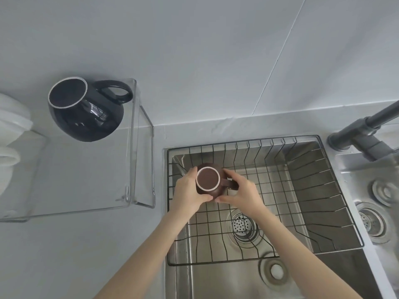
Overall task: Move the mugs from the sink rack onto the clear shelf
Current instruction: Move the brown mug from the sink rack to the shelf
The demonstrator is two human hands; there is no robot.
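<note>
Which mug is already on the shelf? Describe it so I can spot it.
Left of the sink stands a clear shelf. On its far end sits a black mug, rim up, handle pointing right. The other mug, brown, is held over the rack.

Dark faucet (364, 128) right of steel sink (323, 275); white object (9, 134) far left.

Above the wire sink rack (306, 190) the air is open, and its grid floor right of the brown mug (208, 182) lies bare. On the clear shelf (86, 180), the black mug (86, 108) fills the far part; the near part is bare. The shelf's upright end panel (135, 137) stands between rack and shelf, and the grey faucet (364, 130) crowds the rack's far right corner.
</note>
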